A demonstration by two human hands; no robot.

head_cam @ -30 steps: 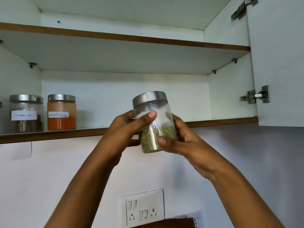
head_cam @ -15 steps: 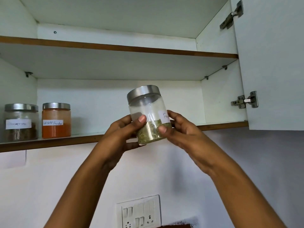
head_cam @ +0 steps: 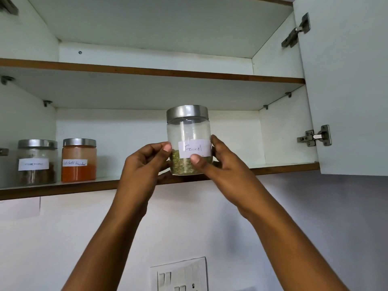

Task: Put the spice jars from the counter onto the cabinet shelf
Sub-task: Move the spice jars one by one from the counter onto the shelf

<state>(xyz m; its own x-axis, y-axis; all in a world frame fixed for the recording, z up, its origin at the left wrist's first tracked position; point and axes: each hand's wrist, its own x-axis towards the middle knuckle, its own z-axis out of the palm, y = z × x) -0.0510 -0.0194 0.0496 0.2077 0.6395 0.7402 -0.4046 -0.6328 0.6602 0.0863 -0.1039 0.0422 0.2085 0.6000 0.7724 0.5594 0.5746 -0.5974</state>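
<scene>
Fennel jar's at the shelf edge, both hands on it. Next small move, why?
Probably ease the fennel jar forward onto the lower shelf and set it down: left hand and right hand hold it upright, base near the front edge, bare shelf beside the chilli powder jar.

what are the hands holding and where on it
The fennel jar, by its lower sides: left hand and right hand grip opposite sides, thumbs on the front.

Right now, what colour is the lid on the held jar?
Silver: the lid of the jar, clearest in the head view.
</scene>
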